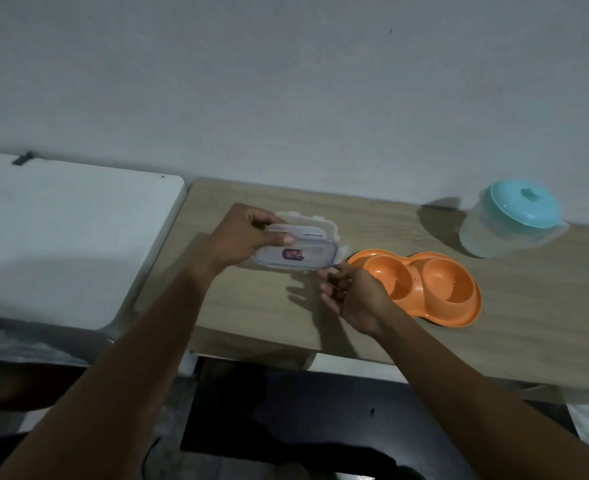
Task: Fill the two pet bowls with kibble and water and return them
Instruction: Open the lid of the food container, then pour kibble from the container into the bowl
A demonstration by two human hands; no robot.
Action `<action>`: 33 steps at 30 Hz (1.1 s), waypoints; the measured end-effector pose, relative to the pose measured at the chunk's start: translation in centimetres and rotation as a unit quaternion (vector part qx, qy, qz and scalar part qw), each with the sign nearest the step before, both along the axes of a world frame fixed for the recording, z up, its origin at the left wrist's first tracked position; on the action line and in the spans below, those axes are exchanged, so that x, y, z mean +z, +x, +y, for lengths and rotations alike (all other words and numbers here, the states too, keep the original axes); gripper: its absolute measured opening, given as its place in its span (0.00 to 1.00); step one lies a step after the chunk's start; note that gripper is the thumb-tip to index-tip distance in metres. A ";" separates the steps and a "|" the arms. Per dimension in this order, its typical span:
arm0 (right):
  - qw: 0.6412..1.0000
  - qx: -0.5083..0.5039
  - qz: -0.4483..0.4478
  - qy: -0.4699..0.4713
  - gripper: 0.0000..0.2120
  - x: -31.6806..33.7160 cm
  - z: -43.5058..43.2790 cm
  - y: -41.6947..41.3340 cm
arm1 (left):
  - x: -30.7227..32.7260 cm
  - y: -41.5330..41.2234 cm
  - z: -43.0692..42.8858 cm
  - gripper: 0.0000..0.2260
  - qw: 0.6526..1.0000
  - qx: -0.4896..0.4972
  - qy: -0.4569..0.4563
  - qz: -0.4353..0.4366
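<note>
White tabletop (61, 244) sits far left of the double bowl, butted against the wooden table (535, 306). Left hand (241, 237) is clamped on the left end of a clear clip-lock container (296, 259), just left of the bowl: thumb on a latch flap, fingers round the far side. Container has a blue seal and a red-blue sticker on top. Right hand (355, 299) overlaps the bowl's left edge, fingers curled at the container's right corner; can't tell whether it's pinching anything. Orange double bowl (435, 285) lies flat on the wooden table: one moulded plastic piece, two round wells, both showing bare orange. Translucent jug (494, 237) with teal lid (525, 202) stands behind-right of the bowl, apart from it.
</note>
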State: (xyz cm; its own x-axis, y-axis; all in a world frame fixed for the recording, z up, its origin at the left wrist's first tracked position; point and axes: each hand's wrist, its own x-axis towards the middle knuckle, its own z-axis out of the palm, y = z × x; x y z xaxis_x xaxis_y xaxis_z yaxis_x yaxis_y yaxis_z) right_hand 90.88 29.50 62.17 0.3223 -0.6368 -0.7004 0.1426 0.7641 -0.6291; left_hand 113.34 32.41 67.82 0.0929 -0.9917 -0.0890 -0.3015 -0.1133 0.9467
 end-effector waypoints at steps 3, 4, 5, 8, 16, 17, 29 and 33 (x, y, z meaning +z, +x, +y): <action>1.000 0.007 -0.012 0.022 0.12 -0.1 0.0 -0.9 | -1.5 -1.0 3.9 0.11 0.999 -0.019 0.022 -0.046; 1.000 0.028 0.011 0.006 0.13 -0.1 0.3 -0.8 | -2.2 -1.3 5.0 0.11 0.998 -0.019 0.034 -0.058; 0.997 0.052 0.051 -0.027 0.12 -0.3 0.6 -0.6 | -3.0 -1.6 5.9 0.12 0.996 -0.017 0.048 -0.075; 0.953 0.107 0.215 -0.182 0.13 -1.4 1.4 0.1 | -5.3 -2.1 7.9 0.10 0.987 -0.019 0.078 -0.136; 0.670 0.241 0.504 -0.489 0.17 -4.6 3.1 0.6 | -6.3 -3.0 7.7 0.15 0.966 -0.016 0.129 -0.224; 0.621 0.258 0.537 -0.509 0.14 -4.7 3.1 0.7 | -5.9 -3.1 7.0 0.15 0.966 0.010 0.119 -0.231; 0.739 0.129 0.477 -0.457 0.18 -1.5 -0.6 0.3 | -5.8 -2.9 -3.7 0.11 0.934 0.289 0.194 -0.087; 0.846 0.102 0.390 -0.350 0.25 0.0 -3.1 -0.4 | -5.1 -3.7 -3.8 0.05 0.926 0.334 0.175 0.014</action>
